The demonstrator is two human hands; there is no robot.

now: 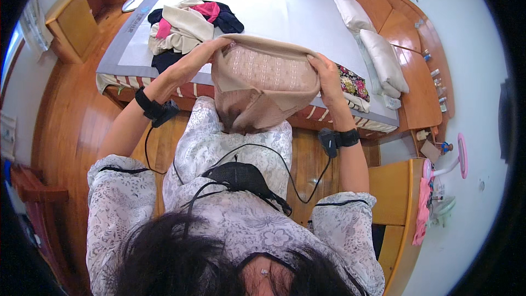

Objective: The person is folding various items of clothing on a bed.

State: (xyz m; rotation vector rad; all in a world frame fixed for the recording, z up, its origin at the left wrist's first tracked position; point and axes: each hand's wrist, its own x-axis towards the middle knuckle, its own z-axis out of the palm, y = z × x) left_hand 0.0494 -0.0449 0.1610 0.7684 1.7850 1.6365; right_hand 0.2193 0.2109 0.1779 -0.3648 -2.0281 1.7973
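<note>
A beige knit sweater point(268, 71) hangs between my two hands at the near edge of the bed, its band stretched wide and its patterned knit showing in the opening. My left hand point(217, 49) is closed on its upper left corner. At the upper right edge my right hand point(327, 75) grips the cloth, thumb toward me. The lower part of the sweater sags in folds over my knees. Just beyond my left hand, a heap of clothes point(189, 24) in cream, pink and dark navy lies on the mattress.
The bed point(274, 0) has a white mattress with a grey border. Folded floral cloth point(352, 83) lies near its right edge, beside two pillows point(378, 57) and the wooden headboard point(405, 38). A wooden cabinet point(392, 192) stands at my right. Cables run from both wrist straps to my waist.
</note>
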